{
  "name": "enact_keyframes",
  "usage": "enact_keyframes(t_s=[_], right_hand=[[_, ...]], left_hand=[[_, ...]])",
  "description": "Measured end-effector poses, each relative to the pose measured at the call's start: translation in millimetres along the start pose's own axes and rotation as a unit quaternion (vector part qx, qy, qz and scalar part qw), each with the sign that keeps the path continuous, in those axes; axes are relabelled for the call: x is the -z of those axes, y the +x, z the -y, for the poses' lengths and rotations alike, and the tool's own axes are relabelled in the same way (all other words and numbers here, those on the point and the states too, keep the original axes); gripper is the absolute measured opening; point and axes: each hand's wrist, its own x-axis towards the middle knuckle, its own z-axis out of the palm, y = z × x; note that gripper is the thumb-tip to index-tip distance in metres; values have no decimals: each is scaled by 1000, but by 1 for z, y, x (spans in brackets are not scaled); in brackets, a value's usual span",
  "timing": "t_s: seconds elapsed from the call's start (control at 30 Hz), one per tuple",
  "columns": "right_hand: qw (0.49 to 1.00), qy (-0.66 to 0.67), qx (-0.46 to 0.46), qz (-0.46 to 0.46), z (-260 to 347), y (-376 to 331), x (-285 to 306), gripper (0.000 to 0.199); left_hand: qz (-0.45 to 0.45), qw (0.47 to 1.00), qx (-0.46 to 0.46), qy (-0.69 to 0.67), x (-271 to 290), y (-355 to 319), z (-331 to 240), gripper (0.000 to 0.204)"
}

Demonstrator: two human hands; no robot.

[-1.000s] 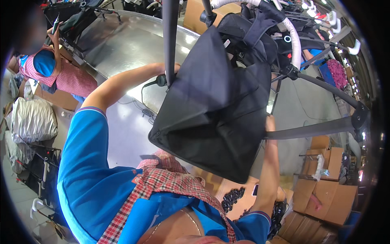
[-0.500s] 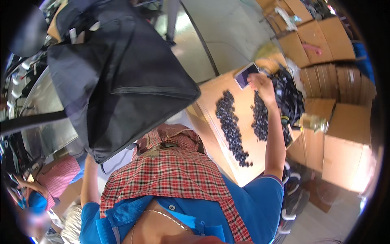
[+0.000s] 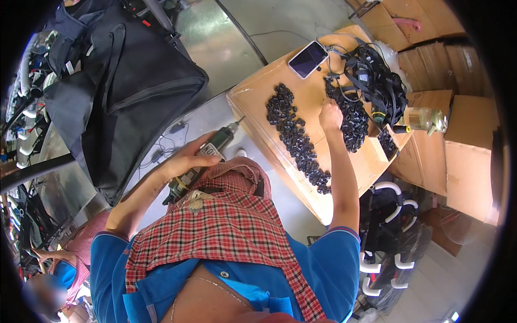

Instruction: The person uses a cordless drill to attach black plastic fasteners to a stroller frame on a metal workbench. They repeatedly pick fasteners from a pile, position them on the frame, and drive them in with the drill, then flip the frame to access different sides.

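Now right hand (image 3: 330, 114) touches black parts (image 3: 353, 123) (left hand (image 3: 186, 160) grips screwdriver (image 3: 202, 160)).

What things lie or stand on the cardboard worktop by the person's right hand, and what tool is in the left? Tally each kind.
Electric screwdriver in the left hand: 1
Phone: 1
Bundle of black straps: 1
Clear bottle: 1
Heaps of small black parts, the right hand at one: 2
Total: 6

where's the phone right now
In the head view the phone lies at the cardboard table's far end, beside the black straps, beyond the right hand.
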Motion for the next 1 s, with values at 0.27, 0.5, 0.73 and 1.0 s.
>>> enact_keyframes(t_s=[0.27,0.5,0.73,1.0], right_hand=[[604,792,-39,77,58,-64,89,16],[458,874,-16,159,73,-101,113,19],[467,865,-6,181,66,-109,120,20],[503,843,44,186,61,-115,115,19]], left_hand=[[127,986,-108,0,-54,7,-19,99],[147,979,-144,-6,-76,19,-18,104],[148,981,-125,-11,-83,13,-18,103],[238,948,-83,-196,-77,16,0,104]])
